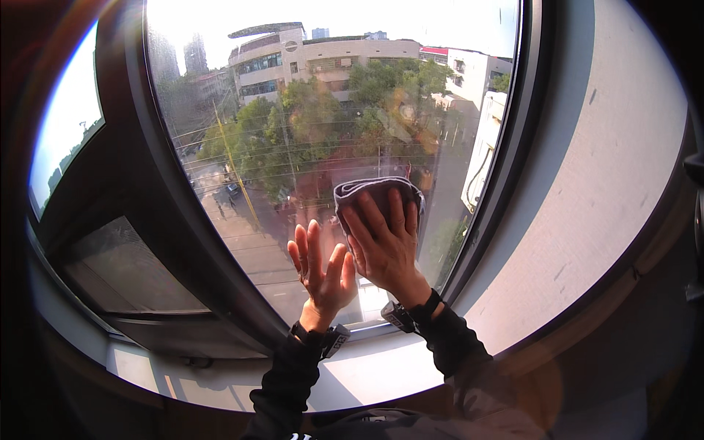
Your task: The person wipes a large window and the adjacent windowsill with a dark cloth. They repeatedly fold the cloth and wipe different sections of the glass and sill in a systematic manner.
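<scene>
My right hand (385, 242) lies with spread fingers on a folded dark grey cloth (379, 190) with a pale edge, holding it flat against the window pane (264, 181). The cloth's layers show along its upper edge, and my palm covers much of its lower part. To the left and slightly lower is my left hand (322, 269), empty, with its fingers apart. It is raised in front of the glass; whether the fingertips touch it, I cannot tell. Each wrist wears a dark strap with a small device.
A dark window frame (520, 121) borders the pane, with a pale side wall (594, 165) at right. Below runs a sunlit white sill (379, 371). At left are a dark frame section with a mesh-like panel (132, 269) and a dark handle-like part (198, 362) low down.
</scene>
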The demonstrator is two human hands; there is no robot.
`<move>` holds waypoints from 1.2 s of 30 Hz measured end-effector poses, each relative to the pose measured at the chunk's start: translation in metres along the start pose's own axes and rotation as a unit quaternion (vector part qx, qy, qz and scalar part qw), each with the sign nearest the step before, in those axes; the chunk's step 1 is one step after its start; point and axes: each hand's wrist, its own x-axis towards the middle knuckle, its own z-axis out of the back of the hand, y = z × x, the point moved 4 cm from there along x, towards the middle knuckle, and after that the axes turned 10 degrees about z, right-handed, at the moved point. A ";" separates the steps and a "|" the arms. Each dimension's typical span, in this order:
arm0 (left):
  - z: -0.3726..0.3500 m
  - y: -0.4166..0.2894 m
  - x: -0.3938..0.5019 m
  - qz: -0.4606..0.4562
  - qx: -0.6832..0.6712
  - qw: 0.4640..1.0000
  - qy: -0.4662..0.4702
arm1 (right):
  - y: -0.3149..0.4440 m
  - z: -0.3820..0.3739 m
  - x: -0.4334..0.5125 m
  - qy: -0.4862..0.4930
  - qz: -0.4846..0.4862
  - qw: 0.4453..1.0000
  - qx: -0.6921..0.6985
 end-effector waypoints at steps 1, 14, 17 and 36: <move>0.005 0.003 -0.003 -0.006 0.001 1.000 0.000 | -0.004 0.006 -0.011 -0.012 0.001 1.000 -0.004; 0.034 0.065 -0.049 0.013 0.154 0.986 -0.057 | 0.037 -0.031 0.019 0.032 -0.008 0.999 0.003; 0.036 0.066 -0.049 0.021 0.139 0.989 -0.052 | 0.066 -0.046 -0.037 0.037 0.031 0.999 0.007; 0.075 0.004 -0.038 -0.006 -0.088 0.996 -0.012 | 0.103 -0.055 -0.007 -0.005 0.001 0.996 0.085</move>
